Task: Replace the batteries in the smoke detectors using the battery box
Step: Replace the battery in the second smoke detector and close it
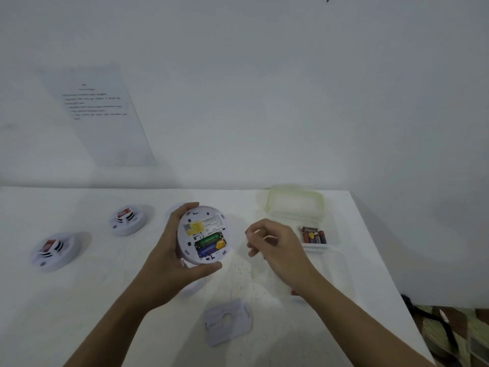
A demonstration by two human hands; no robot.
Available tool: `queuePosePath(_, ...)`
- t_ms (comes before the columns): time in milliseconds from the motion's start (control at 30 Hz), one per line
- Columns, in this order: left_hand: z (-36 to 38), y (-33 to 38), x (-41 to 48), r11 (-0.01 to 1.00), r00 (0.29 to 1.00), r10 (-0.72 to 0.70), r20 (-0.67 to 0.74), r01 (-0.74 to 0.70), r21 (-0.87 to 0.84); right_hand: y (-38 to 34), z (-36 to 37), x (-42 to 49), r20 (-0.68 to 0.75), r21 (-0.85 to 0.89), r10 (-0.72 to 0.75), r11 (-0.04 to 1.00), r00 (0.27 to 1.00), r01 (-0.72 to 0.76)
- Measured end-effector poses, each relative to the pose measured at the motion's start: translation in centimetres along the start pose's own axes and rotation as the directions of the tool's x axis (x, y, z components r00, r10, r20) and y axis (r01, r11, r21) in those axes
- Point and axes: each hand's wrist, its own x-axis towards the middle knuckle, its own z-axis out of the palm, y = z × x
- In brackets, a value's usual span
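Observation:
My left hand (169,258) grips a round white smoke detector (202,234), lifted off the table with its back facing me. Its open battery bay shows a green battery above a blue one. My right hand (272,245) hovers just right of the detector, fingers loosely curled; whether it holds anything is blurred. The clear battery box (321,246) with several batteries (313,234) lies on the table right of that hand. A white cover plate (227,321) lies near the front edge.
Two more white smoke detectors (128,219) (54,250) sit on the white table (79,300) at the left. The box's green-rimmed lid (295,201) rests behind the box. A small red item (294,292) lies under my right forearm. A printed sheet (103,115) hangs on the wall.

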Motion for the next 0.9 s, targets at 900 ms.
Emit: queuePosePath(900,-3.9,-2.1,-0.7,0.999,0.997,-0.002,0.082,0.005,-0.043,2.0,4.7,-1.0,0.562,-0.717,0.060,0.532,0.825,0.450)
